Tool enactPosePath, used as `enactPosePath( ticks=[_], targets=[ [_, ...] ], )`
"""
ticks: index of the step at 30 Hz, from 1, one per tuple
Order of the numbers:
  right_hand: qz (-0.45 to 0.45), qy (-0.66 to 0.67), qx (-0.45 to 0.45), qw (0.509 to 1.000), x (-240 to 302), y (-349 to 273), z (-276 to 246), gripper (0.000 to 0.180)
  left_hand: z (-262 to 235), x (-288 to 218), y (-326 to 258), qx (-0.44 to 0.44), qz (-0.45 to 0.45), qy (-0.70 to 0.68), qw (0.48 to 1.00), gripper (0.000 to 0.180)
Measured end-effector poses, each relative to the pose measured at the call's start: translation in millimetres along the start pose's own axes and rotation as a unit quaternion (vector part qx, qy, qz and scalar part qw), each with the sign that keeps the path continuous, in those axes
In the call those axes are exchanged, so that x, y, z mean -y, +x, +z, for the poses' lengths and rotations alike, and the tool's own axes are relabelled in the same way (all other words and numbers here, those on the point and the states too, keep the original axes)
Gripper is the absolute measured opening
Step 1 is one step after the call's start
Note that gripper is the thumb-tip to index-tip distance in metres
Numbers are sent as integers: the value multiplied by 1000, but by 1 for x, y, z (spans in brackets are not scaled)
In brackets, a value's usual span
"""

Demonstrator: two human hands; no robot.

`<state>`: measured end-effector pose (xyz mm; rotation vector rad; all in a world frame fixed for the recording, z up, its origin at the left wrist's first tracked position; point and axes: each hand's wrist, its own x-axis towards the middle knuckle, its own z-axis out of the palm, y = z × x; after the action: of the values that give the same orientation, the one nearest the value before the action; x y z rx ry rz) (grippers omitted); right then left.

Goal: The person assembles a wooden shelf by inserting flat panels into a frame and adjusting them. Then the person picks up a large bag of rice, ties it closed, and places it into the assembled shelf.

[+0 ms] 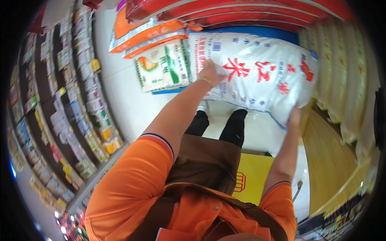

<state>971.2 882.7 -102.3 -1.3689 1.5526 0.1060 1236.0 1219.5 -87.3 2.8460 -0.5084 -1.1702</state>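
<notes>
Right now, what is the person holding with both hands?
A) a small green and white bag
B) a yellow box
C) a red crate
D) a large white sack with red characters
D: the left hand grips the near end of the large white sack and the right hand supports its lower corner; the small green and white bag lies untouched beside it.

A single wide fisheye view from the person's head looks steeply down along the orange-sleeved arms, close over the large white woven sack with red characters (pixel 257 72) held out in front, with stocked shop shelves (pixel 76 116) curving along its left rim and pale floor below.
</notes>
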Motion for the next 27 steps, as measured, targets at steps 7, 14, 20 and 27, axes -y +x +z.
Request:
enactPosePath(
  ticks=[7,14,20,27],
  targets=[
    [80,126,-61,987,-16,-230,67,66,52,24,-157,306,-74,-443,839,109],
    [192,161,-80,965,-81,-338,124,60,119,-7,-272,418,-221,-801,368,86],
    [244,153,1,958,-124,-320,109,55,157,-6,-265,272,-419,-635,589,113],
    [37,-334,234,912,-85,-269,6,46,168,-11,-262,175,-421,-549,700,99]
  ],
)
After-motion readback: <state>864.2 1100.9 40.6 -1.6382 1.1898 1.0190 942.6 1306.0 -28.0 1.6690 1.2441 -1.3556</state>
